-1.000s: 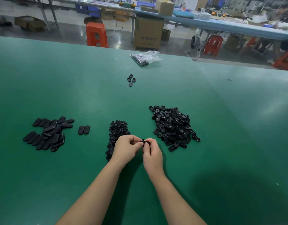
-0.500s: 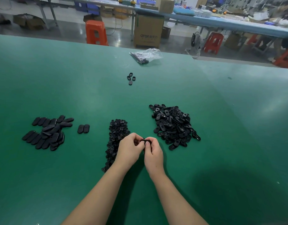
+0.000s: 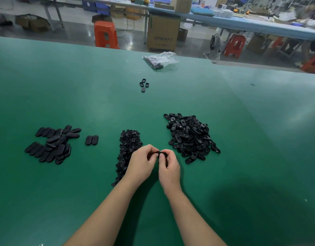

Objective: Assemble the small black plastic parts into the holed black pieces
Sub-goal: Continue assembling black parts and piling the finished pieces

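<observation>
A holed black piece [image 3: 161,154] sits pinched between the left hand [image 3: 141,164] and right hand [image 3: 169,168], low over the green worktop [image 3: 82,86]. It looks mid-fit. Finished ovals [image 3: 52,144] lie left; small parts [image 3: 129,146] and the bigger holed pile [image 3: 190,135] remain, so much is left.

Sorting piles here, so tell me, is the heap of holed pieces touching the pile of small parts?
Apart. The head view shows a bare strip of green table between the heap of holed pieces and the pile of small parts.
</observation>
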The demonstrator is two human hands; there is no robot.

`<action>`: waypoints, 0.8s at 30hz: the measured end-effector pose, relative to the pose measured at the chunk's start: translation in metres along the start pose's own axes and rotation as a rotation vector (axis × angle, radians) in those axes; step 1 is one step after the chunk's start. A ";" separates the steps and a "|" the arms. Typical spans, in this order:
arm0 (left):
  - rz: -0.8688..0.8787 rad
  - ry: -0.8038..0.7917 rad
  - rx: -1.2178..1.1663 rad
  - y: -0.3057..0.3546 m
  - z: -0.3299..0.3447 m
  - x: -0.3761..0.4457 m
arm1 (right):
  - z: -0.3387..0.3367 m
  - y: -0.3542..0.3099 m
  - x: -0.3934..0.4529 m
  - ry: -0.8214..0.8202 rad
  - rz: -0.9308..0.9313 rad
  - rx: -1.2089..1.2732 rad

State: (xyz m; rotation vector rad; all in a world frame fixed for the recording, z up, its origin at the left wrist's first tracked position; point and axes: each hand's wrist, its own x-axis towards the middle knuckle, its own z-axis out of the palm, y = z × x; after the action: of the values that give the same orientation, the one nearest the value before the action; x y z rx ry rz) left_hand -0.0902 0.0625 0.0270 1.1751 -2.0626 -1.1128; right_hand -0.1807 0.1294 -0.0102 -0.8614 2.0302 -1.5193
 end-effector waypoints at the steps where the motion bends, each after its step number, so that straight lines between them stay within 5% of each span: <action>1: 0.023 -0.004 0.015 -0.001 -0.001 0.000 | 0.000 0.000 0.000 0.001 -0.001 0.001; 13: 0.304 0.117 0.410 -0.011 -0.013 0.000 | 0.002 0.000 0.001 0.009 0.011 0.085; 18: -0.048 0.416 0.376 -0.038 -0.049 0.013 | 0.001 0.000 -0.001 -0.004 0.029 0.081; 24: -0.356 0.454 0.527 -0.089 -0.087 0.015 | 0.002 -0.002 -0.001 -0.025 0.030 0.027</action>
State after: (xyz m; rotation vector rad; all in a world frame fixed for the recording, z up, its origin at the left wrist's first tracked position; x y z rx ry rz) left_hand 0.0069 -0.0109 -0.0013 1.9024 -1.8669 -0.3660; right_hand -0.1785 0.1288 -0.0088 -0.8313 1.9914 -1.5089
